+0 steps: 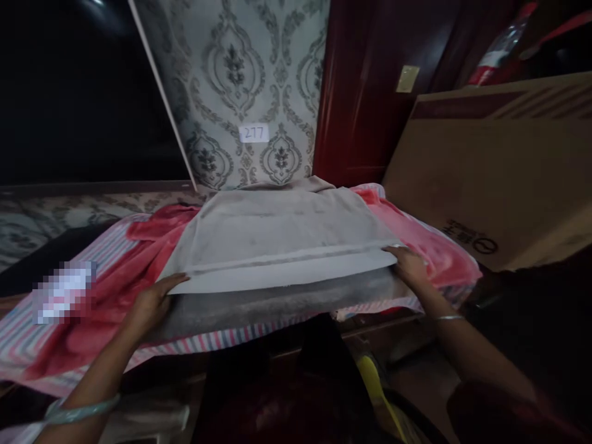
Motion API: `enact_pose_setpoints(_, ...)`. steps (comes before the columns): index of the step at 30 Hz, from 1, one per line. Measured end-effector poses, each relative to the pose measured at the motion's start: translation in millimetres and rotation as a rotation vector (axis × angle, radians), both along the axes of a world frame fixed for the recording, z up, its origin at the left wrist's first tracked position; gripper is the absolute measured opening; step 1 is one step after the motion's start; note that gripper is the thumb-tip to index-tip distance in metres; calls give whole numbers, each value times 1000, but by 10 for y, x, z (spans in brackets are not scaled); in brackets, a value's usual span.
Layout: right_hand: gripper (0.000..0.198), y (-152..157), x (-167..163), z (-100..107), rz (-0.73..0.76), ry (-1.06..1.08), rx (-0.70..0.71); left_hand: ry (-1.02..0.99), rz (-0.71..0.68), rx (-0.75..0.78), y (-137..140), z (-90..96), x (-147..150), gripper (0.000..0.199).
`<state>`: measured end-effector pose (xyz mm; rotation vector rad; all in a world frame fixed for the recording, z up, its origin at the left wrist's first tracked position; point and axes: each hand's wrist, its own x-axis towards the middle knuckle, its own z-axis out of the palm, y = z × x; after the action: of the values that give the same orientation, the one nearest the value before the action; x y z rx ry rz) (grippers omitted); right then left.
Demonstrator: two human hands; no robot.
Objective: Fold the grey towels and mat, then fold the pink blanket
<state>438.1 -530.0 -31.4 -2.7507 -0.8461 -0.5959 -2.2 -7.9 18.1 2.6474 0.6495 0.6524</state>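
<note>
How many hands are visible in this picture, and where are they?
2: the left hand holds the left end of the white strip on the grey cloth; the right hand holds its right end.

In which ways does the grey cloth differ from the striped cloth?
The grey cloth is mostly plain; the striped cloth has pink, white and bluish stripes. The left hand and right hand grip the grey cloth, not the striped cloth. The grey cloth lies above the striped cloth. Both are fabric.
</note>
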Motion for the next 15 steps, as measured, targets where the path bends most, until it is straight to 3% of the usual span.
enact_pose_setpoints(4,55,-159,-12,148,79,-161,40,-23,23,93,-17,210,-216,72)
enact_pose_setpoints(8,62,-425,-100,28,166,-171,70,14,28,140,-24,121,-523,59)
enact_pose_setpoints(12,57,-578,-137,-227,295,59,185,266,-79,25,-120,-12,-681,56)
enact_pose_setpoints(15,38,-576,-200,-230,327,137,324,367,-164,-131,-109,43,-688,52)
